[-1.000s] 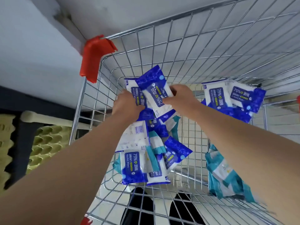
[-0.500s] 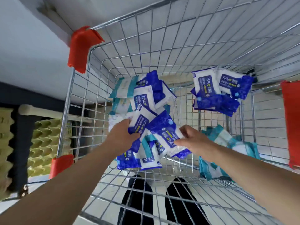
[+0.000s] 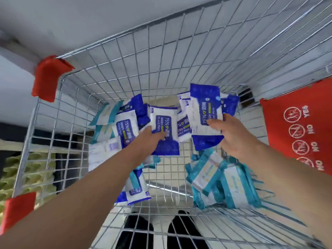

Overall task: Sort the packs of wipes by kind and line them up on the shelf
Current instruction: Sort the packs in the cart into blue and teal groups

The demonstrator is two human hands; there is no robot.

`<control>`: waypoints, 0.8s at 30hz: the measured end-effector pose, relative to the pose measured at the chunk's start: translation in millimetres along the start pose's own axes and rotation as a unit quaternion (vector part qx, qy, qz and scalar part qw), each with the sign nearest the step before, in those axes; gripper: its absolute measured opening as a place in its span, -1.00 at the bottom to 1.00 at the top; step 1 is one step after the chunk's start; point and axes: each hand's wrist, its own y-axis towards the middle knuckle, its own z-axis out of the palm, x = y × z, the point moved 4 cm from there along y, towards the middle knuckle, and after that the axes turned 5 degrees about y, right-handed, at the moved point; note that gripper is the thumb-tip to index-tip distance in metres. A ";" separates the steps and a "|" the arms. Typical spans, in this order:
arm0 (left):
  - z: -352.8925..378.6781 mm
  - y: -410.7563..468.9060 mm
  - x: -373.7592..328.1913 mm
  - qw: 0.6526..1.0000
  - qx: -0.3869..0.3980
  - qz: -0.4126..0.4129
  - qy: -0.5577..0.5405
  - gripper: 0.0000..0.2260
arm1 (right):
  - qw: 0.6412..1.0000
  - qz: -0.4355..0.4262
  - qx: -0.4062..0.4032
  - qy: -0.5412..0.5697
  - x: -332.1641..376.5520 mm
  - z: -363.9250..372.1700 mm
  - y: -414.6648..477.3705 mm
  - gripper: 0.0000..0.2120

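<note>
Blue pack [image 3: 166, 128]: in the wire cart [image 3: 161, 51], near the middle of the basket; label side up; the left hand [image 3: 150, 141] grips its lower left edge, fingers curled on it
Second blue pack [image 3: 204, 108]: at 2 o'clock from the first, just beside it; the right hand [image 3: 231, 135] pinches its lower right side, thumb on the front
Other blue packs [image 3: 125, 126]: a loose heap at 9 o'clock; some more at 7 o'clock, beside the left forearm
Teal packs [image 3: 224, 182]: a pile at 4 o'clock, partly under the right forearm
Cart edges: red corner guard [image 3: 47, 76] at 10 o'clock; red flap [image 3: 296, 126] with round signs at 3 o'clock
</note>
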 end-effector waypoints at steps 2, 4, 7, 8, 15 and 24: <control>19.3 10.3 -13.7 0.995 0.018 -0.024 -0.095 -0.83 | 0.996 0.029 -0.026 0.084 4.8 -18.0 4.6 -0.82; 39.7 18.7 -26.9 0.989 0.046 -0.013 -0.142 -0.92 | 0.994 0.039 -0.034 0.097 5.8 -31.3 10.7 -0.82; 56.7 28.5 -45.9 0.995 0.007 0.056 -0.086 -0.84 | 0.996 0.019 -0.044 0.071 5.8 -43.8 18.5 -0.80; 59.8 31.7 -51.6 0.994 -0.011 0.078 -0.076 -0.80 | 0.996 0.011 -0.060 0.063 5.1 -47.7 22.4 -0.79; 86.6 64.3 -74.3 0.991 -0.069 0.113 0.004 -0.45 | 0.984 0.004 -0.174 0.034 -4.5 -65.5 66.9 -0.82; 85.7 87.4 -81.4 0.952 -0.141 0.146 0.228 -0.50 | 0.949 -0.022 -0.152 -0.276 -7.7 -74.7 93.8 -0.78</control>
